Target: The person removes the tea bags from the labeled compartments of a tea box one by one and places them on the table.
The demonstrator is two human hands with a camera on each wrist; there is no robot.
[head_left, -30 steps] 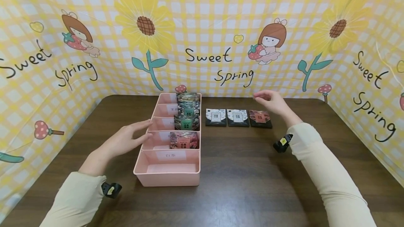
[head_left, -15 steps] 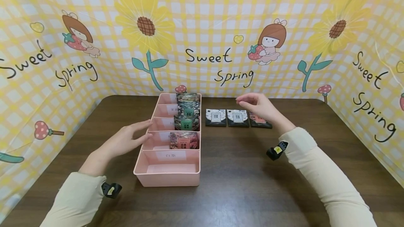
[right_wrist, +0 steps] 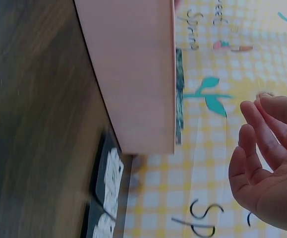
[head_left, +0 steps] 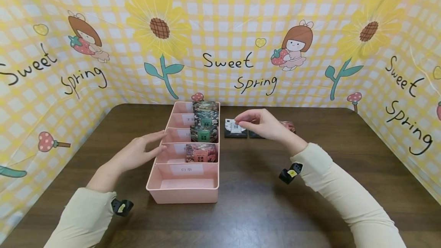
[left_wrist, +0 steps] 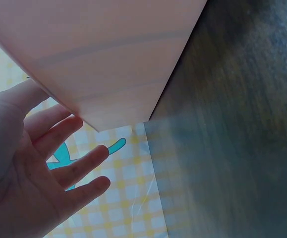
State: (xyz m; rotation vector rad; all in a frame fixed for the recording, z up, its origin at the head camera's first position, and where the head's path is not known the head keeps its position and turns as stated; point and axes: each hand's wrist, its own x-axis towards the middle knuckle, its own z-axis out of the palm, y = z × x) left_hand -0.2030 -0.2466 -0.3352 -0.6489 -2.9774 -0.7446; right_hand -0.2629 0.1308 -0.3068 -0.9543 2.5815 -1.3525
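A pink divided box [head_left: 182,196] stands left of centre; its side wall [left_wrist: 113,64] fills much of the left wrist view. My left hand [head_left: 136,153] rests its fingertips on the box's left rim, the other fingers spread loosely. Over the flat row of sachets hovers my right hand [head_left: 265,125], fingers bent and nothing between them. Its fingertips overlap a black-and-white tea sachet [head_left: 231,132] in the head view. A second black-and-white sachet [head_left: 256,135] and a red one [head_left: 288,126] are partly hidden behind that hand.
Inside the box, green sachets [head_left: 204,135] lean in the rear compartments and a pink-red sachet [head_left: 201,154] in the fourth. The front compartment carries a white label [head_left: 187,170]. A checked cloth [head_left: 220,18] rises behind the brown table [head_left: 262,202].
My right hand has moved left and slightly lower, from above the red sachet to over the black-and-white ones. My left hand and the box have stayed put.
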